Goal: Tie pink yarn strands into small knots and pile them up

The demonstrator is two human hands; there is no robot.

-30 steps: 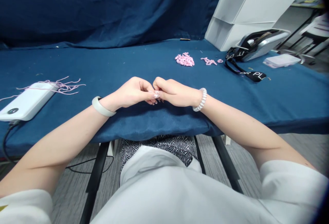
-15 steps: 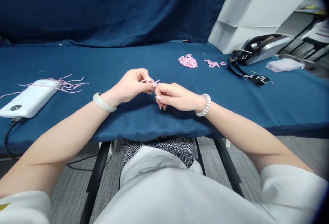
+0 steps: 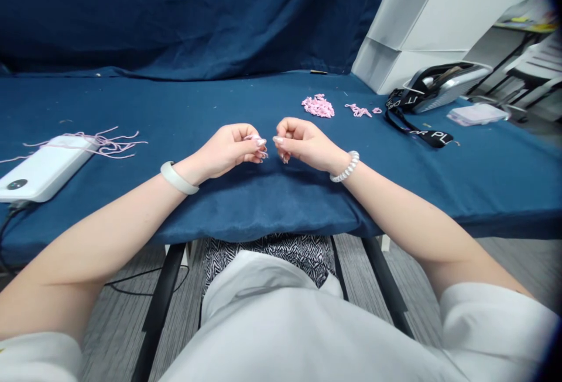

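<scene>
Between the thumb and fingers of my left hand (image 3: 223, 151) is a short piece of pink cord (image 3: 253, 137), with part of it showing above the thumb and a bit near the fingertips. A small gap to the right, my right hand (image 3: 309, 145) is closed, its thumb against curled fingers; whatever it may hold is hidden. Both hands are raised over the blue cloth near the table's front edge. Beyond the right hand lies a heap of small pink cord loops (image 3: 318, 106), with a smaller cluster of similar pieces (image 3: 358, 110) beside it.
At the left, loose pink cords (image 3: 112, 145) lie across a white power bank (image 3: 48, 165) with a black cable. To the right are a black lanyard (image 3: 417, 130), a silver-and-black case (image 3: 448, 86) and a flat clear box (image 3: 477, 114). White boxes (image 3: 413, 19) stand behind.
My right hand has come away from the left and risen slightly. The cord end that reached toward it now sits within my left fingers. The view has shifted a little.
</scene>
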